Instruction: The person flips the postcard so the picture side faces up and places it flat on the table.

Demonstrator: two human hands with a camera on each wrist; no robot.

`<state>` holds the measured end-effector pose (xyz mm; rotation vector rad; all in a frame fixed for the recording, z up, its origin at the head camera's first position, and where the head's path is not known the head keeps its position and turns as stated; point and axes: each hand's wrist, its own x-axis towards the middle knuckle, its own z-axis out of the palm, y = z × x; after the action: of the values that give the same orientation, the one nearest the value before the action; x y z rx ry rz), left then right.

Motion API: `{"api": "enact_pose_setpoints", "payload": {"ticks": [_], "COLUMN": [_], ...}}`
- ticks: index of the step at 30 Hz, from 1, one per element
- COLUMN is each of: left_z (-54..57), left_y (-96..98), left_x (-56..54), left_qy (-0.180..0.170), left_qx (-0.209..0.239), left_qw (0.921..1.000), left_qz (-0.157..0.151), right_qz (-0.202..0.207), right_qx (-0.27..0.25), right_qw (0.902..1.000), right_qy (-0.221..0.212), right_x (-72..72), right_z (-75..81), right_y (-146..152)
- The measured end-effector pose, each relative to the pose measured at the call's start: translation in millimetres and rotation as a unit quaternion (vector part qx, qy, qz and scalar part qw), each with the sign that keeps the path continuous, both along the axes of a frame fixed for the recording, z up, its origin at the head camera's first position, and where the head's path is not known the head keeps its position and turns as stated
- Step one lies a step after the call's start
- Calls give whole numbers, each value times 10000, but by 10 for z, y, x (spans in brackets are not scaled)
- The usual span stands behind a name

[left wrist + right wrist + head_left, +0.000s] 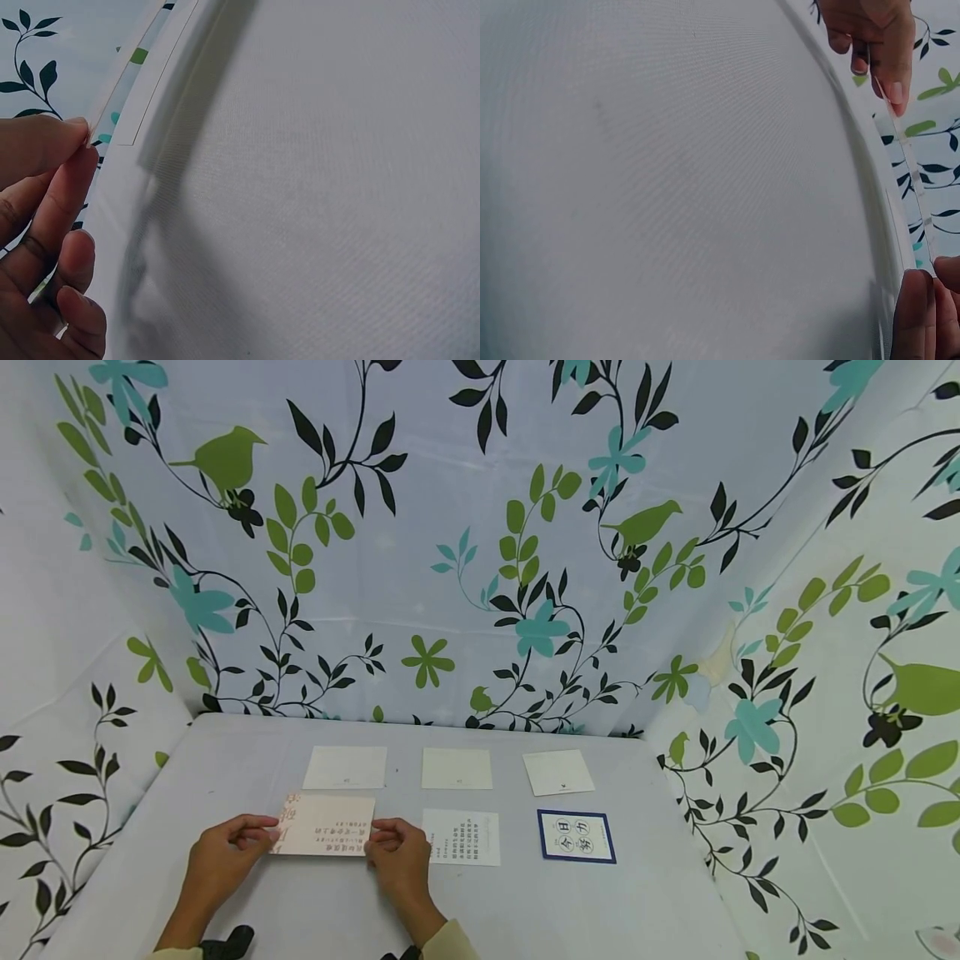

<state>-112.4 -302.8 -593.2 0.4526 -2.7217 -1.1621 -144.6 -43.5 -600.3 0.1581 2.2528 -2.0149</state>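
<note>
Holding, left hand (225, 858): I am pinching the pink card (326, 825) by its left edge, thumb against forefinger.
Holding, right hand (397, 862): I am gripping the same card's right edge in my fingertips.
Pink card, place: appearing raised just off the table (540, 910), toward its left edge.
Pink card, handling: I am favouring light, level pressure; pushing inward could bow such thin stock.
White card (468, 839): my right fingers are covering its left side; touching or apart, I cannot tell.
Blue-bordered card (577, 836): lying toward the table's right edge.
Pale cards (456, 768): three, lying along the far edge, their marks proving too small to read.
Wrist views: showing the pink card edge-on, hiding its face.
Table, near edge: running out of frame.
</note>
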Motion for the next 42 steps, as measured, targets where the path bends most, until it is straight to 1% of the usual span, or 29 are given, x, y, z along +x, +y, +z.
{"api": "enact_pose_setpoints", "payload": {"ticks": [5,11,17,22,30,42], "left_z": [-22,-36,-34,-22,-49,14], "left_y": [-19,-34,-28,-14,-31,-33], "left_x": [-2,-8,-15,-16,-10,7], "left_qy": [-27,-228,-405,-401,-361,-483], "left_qx": [-40,-90,-131,-183,-290,-325], "left_qw": [10000,9996,9988,9987,9984,9977], "left_qz": [-83,-161,-256,-259,-323,-344], "right_qz": [-28,39,9,21,28,78], "right_qx": [120,302,340,443,690,1159], "right_qw": [9999,9995,9994,9989,9973,9919], "right_qy": [-33,-51,33,158,245,514], "right_x": [-5,-10,2,9,15,20], "right_z": [-8,-39,-41,-34,-42,-70], "right_y": [2,2,4,17,33,43]}}
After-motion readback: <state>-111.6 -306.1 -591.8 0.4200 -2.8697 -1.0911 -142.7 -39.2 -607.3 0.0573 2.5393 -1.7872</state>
